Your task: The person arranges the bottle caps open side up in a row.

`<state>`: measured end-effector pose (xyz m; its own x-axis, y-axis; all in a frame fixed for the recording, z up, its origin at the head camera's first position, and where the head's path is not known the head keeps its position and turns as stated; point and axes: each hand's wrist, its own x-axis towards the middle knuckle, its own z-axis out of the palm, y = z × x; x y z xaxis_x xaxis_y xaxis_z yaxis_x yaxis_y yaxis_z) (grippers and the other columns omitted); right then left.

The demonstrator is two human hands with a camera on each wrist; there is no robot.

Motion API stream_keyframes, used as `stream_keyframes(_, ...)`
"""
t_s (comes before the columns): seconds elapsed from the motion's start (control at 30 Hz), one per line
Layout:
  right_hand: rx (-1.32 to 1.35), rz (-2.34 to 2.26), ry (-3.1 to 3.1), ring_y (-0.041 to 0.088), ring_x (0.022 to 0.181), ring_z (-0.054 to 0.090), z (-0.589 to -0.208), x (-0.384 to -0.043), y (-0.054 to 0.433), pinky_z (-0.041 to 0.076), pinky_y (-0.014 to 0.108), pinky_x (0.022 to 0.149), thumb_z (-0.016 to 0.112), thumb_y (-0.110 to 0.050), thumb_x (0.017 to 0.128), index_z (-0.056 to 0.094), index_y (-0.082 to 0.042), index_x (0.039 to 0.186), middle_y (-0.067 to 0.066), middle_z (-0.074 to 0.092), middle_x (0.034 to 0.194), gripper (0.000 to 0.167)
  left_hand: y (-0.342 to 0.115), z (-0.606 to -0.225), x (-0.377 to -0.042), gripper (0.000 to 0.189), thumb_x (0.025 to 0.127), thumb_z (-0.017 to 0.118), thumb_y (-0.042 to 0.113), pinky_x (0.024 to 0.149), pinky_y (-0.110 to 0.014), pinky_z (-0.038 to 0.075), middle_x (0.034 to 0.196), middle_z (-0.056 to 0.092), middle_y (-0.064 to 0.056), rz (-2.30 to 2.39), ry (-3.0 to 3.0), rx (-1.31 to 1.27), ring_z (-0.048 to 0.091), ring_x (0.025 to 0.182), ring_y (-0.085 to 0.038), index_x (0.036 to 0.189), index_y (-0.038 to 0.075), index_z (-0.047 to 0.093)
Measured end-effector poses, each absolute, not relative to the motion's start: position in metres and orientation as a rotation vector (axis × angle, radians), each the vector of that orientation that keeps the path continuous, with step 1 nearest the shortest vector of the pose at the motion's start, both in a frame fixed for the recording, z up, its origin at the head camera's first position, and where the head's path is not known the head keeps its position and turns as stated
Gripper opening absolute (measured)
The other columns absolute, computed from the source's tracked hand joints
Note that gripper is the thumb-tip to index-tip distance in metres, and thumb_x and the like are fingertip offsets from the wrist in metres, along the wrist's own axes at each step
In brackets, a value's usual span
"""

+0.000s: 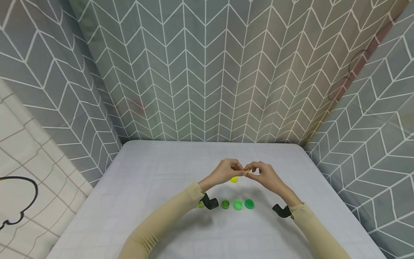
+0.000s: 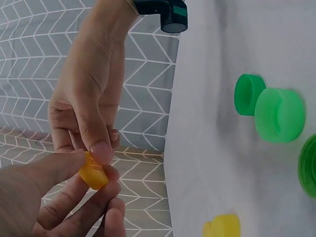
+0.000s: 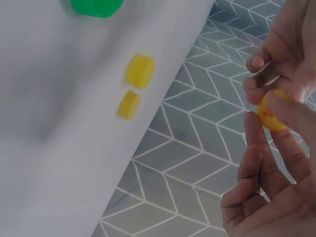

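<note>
Between my two hands is a small yellow-orange bottle cap (image 2: 93, 173) with red print on one face, raised over the far part of the table. My left hand (image 1: 228, 169) pinches it between thumb and fingers from the left. From the other side, my right hand (image 1: 263, 176) pinches the same cap (image 3: 271, 109), its remaining fingers spread loosely. Fingertips hide much of the cap in the head view. Nearest below the hands lie a yellow cap (image 3: 140, 70) and a smaller, darker yellow cap (image 3: 129, 104), close together on the table.
Closer to me, a row of caps lies on the white-covered table (image 1: 161, 162): an olive green cap (image 1: 225, 204), a light green cap (image 1: 237, 204) and a dark green cap (image 1: 249, 204). A yellow-green cap (image 1: 200, 204) is partly behind the left wrist camera (image 1: 210, 202). Patterned curtains (image 1: 203, 72) surround the table.
</note>
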<state>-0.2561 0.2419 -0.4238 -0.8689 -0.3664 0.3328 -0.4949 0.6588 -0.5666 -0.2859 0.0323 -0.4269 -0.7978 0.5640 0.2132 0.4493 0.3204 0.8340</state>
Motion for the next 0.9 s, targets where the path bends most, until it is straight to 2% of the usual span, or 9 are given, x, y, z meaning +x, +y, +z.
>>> stream_keyframes(0.2, 0.739, 1.030, -2.705, 0.024, 0.093, 0.058, -0.427, -0.249, 0.253, 0.040, 0.036, 0.076, 0.074, -0.026, 0.085, 0.071, -0.020, 0.106, -0.004, 0.071, 0.106, 0.021, 0.040, -0.435, -0.287, 0.017, 0.083, 0.077, 0.023, 0.067, -0.020, 0.052, 0.086, 0.070, 0.004, 1.471, 2.476, 0.944, 0.063, 0.077, -0.003, 0.092, 0.014, 0.066)
stream_keyframes(0.5, 0.718, 1.049, -2.688, 0.007, 0.088, 0.060, -0.429, -0.242, 0.264, 0.044, 0.039, 0.075, 0.071, -0.024, 0.088, 0.071, -0.019, 0.104, -0.006, 0.072, 0.102, 0.017, 0.055, -0.441, -0.284, 0.042, 0.082, 0.078, 0.020, 0.067, -0.017, 0.051, 0.090, 0.072, -0.001, 1.394, 2.535, 0.987, 0.063, 0.079, -0.003, 0.118, 0.006, 0.063)
stream_keyframes(0.73, 0.713, 1.022, -2.707, 0.013, 0.089, 0.061, -0.418, -0.233, 0.278, 0.043, 0.034, 0.074, 0.072, -0.023, 0.087, 0.066, -0.015, 0.113, -0.004, 0.070, 0.106, 0.027, 0.069, -0.431, -0.274, 0.030, 0.083, 0.077, 0.019, 0.069, -0.015, 0.049, 0.094, 0.071, 0.001, 1.351, 2.560, 1.029, 0.062, 0.082, -0.002, 0.109, 0.008, 0.068)
stream_keyframes(0.9, 0.669, 0.999, -2.747, 0.018, 0.090, 0.059, -0.416, -0.230, 0.286, 0.043, 0.036, 0.074, 0.073, -0.023, 0.086, 0.065, -0.016, 0.111, -0.004, 0.069, 0.103, 0.027, 0.082, -0.427, -0.269, 0.028, 0.082, 0.078, 0.019, 0.073, -0.016, 0.047, 0.098, 0.070, 0.003, 1.245, 2.650, 1.039, 0.061, 0.089, -0.009, 0.107, 0.010, 0.069)
